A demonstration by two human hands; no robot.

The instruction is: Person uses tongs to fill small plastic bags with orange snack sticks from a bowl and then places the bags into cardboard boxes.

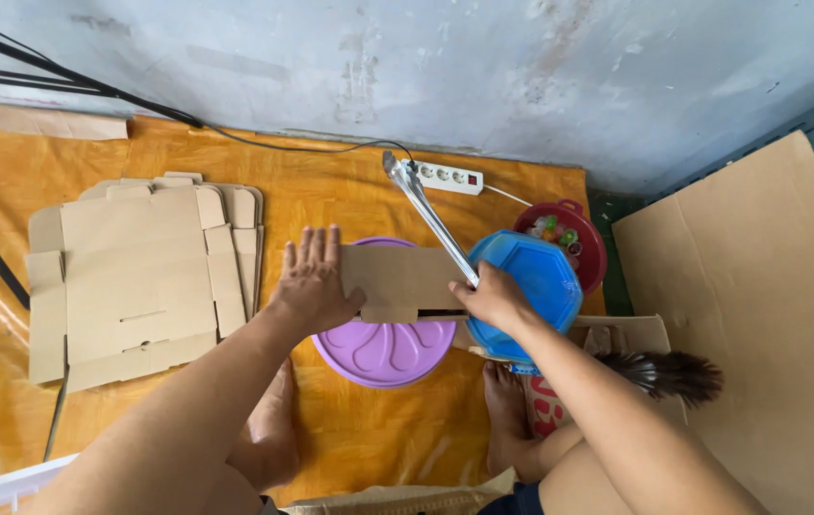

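Note:
My left hand [313,283] lies flat with fingers spread on the left end of a small folded cardboard piece [399,278], which rests over a round purple lid [385,350]. My right hand [493,297] grips metal tongs [426,212] whose tips point away toward the wall, and it also touches the cardboard's right end. A blue hexagonal lid [536,286] sits just right of that hand.
A stack of flat unfolded cardboard boxes [140,277] lies at left on the orange floor mat [350,191]. A white power strip [452,177] sits by the wall, a red container [584,243] with colourful small items behind the blue lid, a large cardboard sheet [760,315] at right.

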